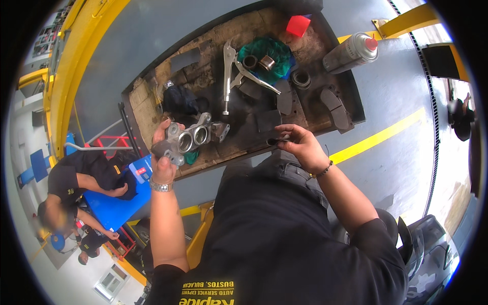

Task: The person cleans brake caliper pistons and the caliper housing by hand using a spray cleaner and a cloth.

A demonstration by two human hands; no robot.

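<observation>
A metal two-bore brake caliper (189, 138) is gripped in my left hand (163, 152), its two round bores facing up over the near left edge of the tray (351, 84). Between the fingertips of my right hand (301, 147) is a small dark folded piece (277, 142) that looks like sandpaper. Just beyond it lies a dark square sheet (268, 121). Locking pliers (230, 71) with spread handles lie in the middle of the tray. Beside them, a green plastic bag (278, 51) bears metal caliper pistons (266, 62).
Brake pads (335, 109) and metal rings (301, 79) lie at the tray's right. A spray can (351, 53) stands by its right edge, a red box (298, 25) at the far side. Yellow lift posts (84, 56) rise on the left, where a person sits near a blue surface (114, 206).
</observation>
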